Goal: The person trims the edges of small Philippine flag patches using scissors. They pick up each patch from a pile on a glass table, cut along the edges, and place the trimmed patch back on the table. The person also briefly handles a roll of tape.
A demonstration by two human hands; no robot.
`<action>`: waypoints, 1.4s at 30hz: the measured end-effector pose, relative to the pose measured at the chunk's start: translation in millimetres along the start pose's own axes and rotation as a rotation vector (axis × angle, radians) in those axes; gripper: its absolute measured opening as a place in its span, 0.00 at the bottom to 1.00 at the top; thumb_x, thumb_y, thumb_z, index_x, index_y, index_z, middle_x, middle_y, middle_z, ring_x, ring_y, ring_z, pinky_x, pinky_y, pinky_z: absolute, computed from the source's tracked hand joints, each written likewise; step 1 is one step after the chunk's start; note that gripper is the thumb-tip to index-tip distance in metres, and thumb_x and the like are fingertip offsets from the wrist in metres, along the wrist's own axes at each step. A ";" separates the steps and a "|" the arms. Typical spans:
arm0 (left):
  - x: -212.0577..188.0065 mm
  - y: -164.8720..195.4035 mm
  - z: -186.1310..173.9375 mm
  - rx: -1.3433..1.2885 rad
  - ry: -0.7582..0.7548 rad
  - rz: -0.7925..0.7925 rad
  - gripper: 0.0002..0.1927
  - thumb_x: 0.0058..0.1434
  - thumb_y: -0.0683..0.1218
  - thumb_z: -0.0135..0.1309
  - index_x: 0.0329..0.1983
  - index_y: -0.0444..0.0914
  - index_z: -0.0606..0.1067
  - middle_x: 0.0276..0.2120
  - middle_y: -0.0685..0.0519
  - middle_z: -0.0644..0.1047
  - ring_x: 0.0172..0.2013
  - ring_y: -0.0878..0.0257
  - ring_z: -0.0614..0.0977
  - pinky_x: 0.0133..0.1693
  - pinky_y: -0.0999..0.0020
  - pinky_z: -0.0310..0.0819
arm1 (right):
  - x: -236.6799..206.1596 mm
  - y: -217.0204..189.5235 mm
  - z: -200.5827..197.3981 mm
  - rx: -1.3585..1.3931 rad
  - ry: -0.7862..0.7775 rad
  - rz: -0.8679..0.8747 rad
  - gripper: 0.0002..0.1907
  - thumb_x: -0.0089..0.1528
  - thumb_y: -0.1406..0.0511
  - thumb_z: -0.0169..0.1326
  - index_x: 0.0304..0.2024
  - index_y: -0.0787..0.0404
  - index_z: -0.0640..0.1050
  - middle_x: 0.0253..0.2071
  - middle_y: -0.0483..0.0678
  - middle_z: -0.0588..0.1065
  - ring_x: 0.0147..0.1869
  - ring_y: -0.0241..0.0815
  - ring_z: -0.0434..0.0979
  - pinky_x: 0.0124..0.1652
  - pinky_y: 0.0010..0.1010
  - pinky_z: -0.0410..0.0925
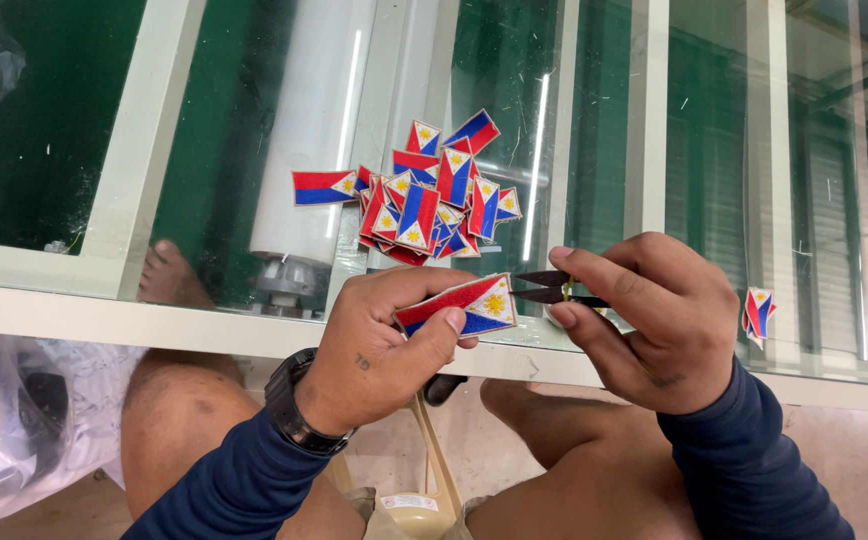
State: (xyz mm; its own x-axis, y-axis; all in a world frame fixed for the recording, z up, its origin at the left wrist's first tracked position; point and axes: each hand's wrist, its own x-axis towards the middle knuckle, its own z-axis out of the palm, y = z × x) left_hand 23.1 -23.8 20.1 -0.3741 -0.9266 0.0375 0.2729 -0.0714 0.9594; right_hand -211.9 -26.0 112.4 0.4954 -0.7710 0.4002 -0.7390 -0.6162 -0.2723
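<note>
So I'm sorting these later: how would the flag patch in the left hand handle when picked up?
The flag patch probably stays fairly stiff: held by one end in the left hand, it sticks out flat. Likely very light, being thin. Those in the pile lie overlapped, so a push would probably slide them on the glass table.

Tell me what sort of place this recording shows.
Probably a small embroidery or patch-finishing workshop: a pile of flag patches lies on a glass-topped table, and the hands hold one flag patch and small thread snips.
</note>
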 end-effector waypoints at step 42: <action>-1.8 0.0 4.4 0.182 0.034 0.141 0.15 0.65 0.41 0.52 0.52 0.30 0.79 0.36 0.48 0.84 0.34 0.69 0.84 0.37 0.74 0.80 | -1.8 1.1 -0.7 -0.045 0.014 -0.044 0.21 0.53 0.68 0.70 0.49 0.61 0.82 0.33 0.48 0.73 0.32 0.44 0.71 0.33 0.35 0.63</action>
State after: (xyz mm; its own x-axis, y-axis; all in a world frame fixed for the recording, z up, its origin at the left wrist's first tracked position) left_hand 19.8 -20.5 21.3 -0.3123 -0.9350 0.1681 0.1545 0.1247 0.9801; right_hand -213.9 -25.1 111.9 0.5216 -0.7411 0.4227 -0.7366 -0.6412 -0.2153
